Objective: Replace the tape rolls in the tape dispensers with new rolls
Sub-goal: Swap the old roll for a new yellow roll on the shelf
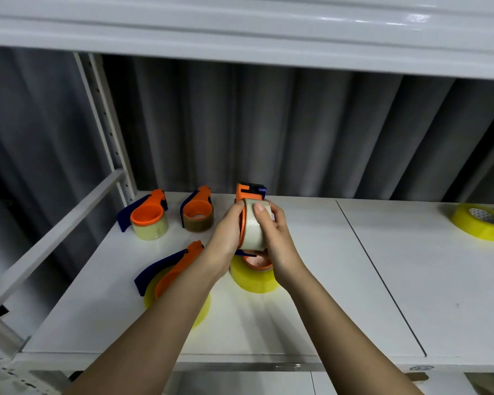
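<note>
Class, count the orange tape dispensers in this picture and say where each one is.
5: back left, back middle, front left, one held in both hands, one beneath the hands, partly hidden.

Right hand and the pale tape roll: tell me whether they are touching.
Touching. The head view shows the right hand wrapped over the pale tape roll, thumb pressed on its outer face, while the left hand grips the orange dispenser.

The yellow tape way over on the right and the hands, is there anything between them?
No, in the head view only bare white shelf and a thin dark seam lie between the yellow roll and the right hand.
</note>
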Motion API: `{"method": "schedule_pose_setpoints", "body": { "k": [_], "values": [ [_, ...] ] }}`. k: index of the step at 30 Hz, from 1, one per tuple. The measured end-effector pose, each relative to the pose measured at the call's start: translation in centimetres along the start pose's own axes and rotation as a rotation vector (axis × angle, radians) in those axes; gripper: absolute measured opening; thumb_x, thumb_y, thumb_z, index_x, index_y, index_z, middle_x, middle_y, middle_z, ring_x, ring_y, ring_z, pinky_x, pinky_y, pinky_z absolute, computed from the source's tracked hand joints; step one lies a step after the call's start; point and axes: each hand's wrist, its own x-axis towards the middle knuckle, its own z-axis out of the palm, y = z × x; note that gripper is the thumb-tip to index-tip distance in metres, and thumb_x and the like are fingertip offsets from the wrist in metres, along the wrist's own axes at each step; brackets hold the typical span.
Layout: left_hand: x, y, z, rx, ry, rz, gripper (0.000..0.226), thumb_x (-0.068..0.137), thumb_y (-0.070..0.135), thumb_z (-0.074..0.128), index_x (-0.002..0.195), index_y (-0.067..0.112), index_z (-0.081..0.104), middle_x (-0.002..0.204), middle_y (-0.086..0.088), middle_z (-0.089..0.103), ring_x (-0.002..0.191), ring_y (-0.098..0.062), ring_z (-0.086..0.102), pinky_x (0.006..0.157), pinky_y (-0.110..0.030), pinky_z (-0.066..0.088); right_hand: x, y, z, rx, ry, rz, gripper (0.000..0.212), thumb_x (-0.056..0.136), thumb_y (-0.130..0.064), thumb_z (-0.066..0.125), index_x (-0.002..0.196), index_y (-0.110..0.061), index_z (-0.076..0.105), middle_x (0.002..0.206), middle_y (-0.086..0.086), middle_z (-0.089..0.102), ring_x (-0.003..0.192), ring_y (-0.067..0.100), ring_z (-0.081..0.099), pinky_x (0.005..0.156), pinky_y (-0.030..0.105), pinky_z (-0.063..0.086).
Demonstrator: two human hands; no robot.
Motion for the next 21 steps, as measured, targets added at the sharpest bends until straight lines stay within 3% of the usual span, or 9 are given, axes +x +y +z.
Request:
{"method": "schedule_pose_setpoints", "body": {
  "k": [5,8,13,15,18,21],
  "values": [
    [-1.3,-0.1,0.8,-0.054,-0.003,0.089,0.030,0.100,0.030,0.035,0.114,0.018,0.059,0.093,-0.003,0.066,0.080,-0.014,0.065,0.055,-0.019,0.052,0.0,-0.4,0.4,0.089,0.016,0.032,0.043,0.091,-0.044,0.057,0.130,-0.030,0.048,0.119,0.006,0.065,0.099,0.021,0.068,0.065,0.029,0.058],
    [-1.4,0.0,1.0,-0.058,0.028,0.101,0.030,0.100,0.029,0.035,0.112,0.017,0.060,0.089,-0.001,0.067,0.078,-0.014,0.065,0.057,-0.021,0.050,-0.1,0.0,0.8,0.058,0.100,-0.063,0.036,0.092,-0.041,0.058,0.126,-0.034,0.050,0.118,0.000,0.065,0.099,0.017,0.068,0.072,0.027,0.059],
    [-1.5,0.3,1.2,-0.067,0.039,0.091,0.030,0.100,0.030,0.035,0.103,0.020,0.063,0.085,0.000,0.067,0.076,-0.013,0.065,0.056,-0.019,0.050,-0.4,0.4,1.4,-0.017,0.186,-0.149,0.048,0.091,-0.043,0.057,0.136,-0.039,0.041,0.120,-0.010,0.058,0.105,0.014,0.064,0.089,0.038,0.056],
    [-1.6,0.5,1.2,-0.070,0.029,0.052,0.033,0.100,0.031,0.034,0.110,0.017,0.062,0.088,-0.002,0.066,0.078,-0.014,0.063,0.060,-0.022,0.050,-0.5,0.4,1.3,-0.058,0.193,-0.165,0.051,0.090,-0.044,0.057,0.138,-0.039,0.040,0.117,-0.015,0.053,0.106,0.013,0.061,0.090,0.039,0.056],
    [-1.4,0.7,1.1,-0.075,0.028,0.022,0.038,0.100,0.032,0.033,0.116,0.013,0.062,0.088,-0.004,0.066,0.078,-0.016,0.063,0.060,-0.024,0.050,-0.4,0.6,1.2,-0.129,0.190,-0.182,0.057,0.089,-0.045,0.060,0.141,-0.039,0.037,0.130,-0.009,0.051,0.113,0.015,0.057,0.092,0.042,0.055],
    [-1.1,0.9,1.0,-0.108,0.055,0.035,0.038,0.099,0.031,0.034,0.100,0.013,0.068,0.076,-0.004,0.068,0.070,-0.016,0.065,0.059,-0.025,0.050,-0.4,0.9,0.9,-0.193,0.169,-0.261,0.064,0.086,-0.045,0.065,0.141,-0.042,0.033,0.139,-0.009,0.047,0.121,0.013,0.053,0.096,0.040,0.052]
  ]
}}
